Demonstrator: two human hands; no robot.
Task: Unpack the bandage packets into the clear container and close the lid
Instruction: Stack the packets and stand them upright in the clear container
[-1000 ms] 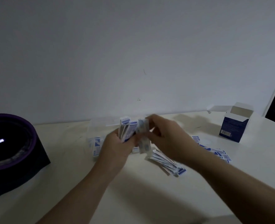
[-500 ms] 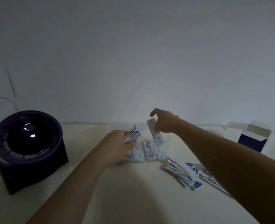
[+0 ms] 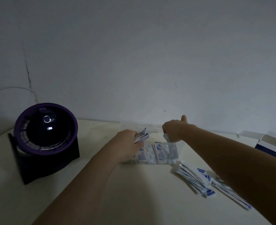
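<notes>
A clear plastic container sits on the cream-coloured table, close to the pale wall and between the person's two forearms. Inside it a row of white-and-blue bandage packets stands on edge, side by side, showing through the front wall. The top is open, and the lid cannot be made out in the dim light.

The left hand is at the container's left end. Its fingers are curled round a fan of packets, whose blue-striped ends stick up and to the right above the rim. The right hand hangs over the right part of the container with one digit sticking straight up. Its other fingers are bent downward and grip a single packet (blurred, so its print is unreadable). That packet's lower end reaches about rim level; whether it is already inside cannot be told.

Just to the right of the container, a heap of loose packets lies flat on the table, partly under the right forearm and fanning toward the near edge. Farther right stands an open blue-and-white cardboard box with its flaps up; what it holds is not visible. Well apart on the left, a round black-and-purple device sits tilted on a black stand, with small lights glowing on its dark dome.
</notes>
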